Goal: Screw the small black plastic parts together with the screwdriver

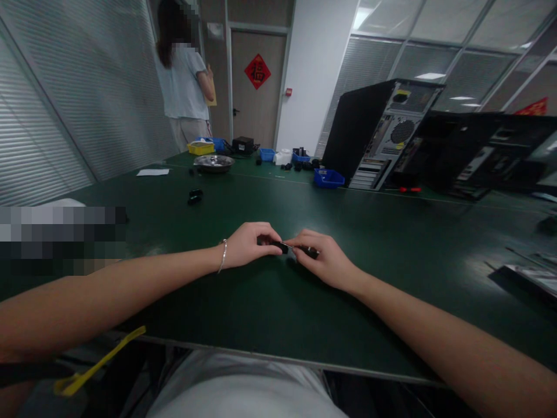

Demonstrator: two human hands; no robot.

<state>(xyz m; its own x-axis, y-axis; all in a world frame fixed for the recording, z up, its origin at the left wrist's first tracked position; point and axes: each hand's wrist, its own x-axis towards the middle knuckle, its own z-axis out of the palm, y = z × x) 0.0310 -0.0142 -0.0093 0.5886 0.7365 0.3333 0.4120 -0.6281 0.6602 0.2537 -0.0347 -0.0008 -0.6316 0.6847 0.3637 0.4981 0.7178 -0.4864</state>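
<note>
Though central, black piece [284, 248] half-hidden.

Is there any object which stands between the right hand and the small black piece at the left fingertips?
Nothing visible does: the right hand is right beside the small black piece, held in the left hand. The loose black item lies farther off.

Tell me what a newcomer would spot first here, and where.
Probably the left hand, mid-picture, pinching a small black piece, with the right hand close beside it. Next, likely the big black computer tower at upper right, then the red diamond sign on the door at the back.
</note>
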